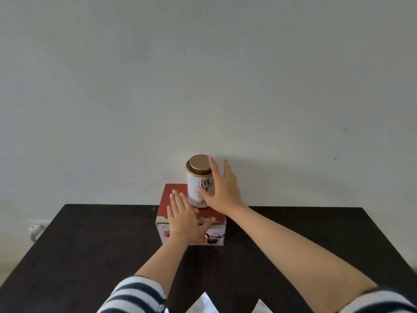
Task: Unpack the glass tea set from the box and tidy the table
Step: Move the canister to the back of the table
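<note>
Box [180,201], cardboard, likely light, contents fragile: we are pressing our flat left hand [184,219] on its lid; our spread right hand [220,190] is touching the tin [198,179] standing atop it, holding nothing.

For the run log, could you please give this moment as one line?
left hand: flat on box | right hand: open at tea tin | box: closed, on table
</note>
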Available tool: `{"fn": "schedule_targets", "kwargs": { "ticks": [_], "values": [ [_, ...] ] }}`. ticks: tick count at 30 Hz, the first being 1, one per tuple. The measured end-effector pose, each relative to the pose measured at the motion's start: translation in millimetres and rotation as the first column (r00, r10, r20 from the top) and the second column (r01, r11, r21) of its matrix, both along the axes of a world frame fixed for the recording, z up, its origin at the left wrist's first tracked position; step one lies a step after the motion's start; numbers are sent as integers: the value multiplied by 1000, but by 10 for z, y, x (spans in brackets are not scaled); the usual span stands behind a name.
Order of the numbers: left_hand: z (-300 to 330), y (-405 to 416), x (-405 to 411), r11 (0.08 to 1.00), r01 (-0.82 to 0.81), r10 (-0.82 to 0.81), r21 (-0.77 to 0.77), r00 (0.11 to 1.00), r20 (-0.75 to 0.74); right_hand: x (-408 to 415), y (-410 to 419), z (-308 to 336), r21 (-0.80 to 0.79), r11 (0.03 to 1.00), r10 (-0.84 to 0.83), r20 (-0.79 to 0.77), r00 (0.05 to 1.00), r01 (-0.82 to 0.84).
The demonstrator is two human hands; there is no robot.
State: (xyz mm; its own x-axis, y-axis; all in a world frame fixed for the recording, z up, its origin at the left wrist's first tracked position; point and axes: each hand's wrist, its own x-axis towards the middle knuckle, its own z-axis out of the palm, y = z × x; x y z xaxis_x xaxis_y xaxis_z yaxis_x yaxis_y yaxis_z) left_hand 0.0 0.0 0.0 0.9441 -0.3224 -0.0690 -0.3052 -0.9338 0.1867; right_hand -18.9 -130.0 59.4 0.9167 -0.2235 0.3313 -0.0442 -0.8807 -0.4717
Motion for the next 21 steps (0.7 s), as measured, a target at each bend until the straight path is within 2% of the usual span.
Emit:
{"fn": "schedule_targets", "kwargs": {
  "ticks": [7, 15, 21],
  "values": [
    [-207, -6, 18, 1000, -11, 10, 13, 999, 33, 128, 18, -258, 235, 970, 28, 161, 987, -66],
    [-243, 1, 34, 1000, -13, 12, 12, 999, 41, 122, -1, -257, 225, 973, -6, 233, 972, -48],
    [-231, 8, 35, 1000, -21, 20, 17, 998, 55, -368, -534, -326, 263, 960, -170, 264, 949, 99]
  ]
}}
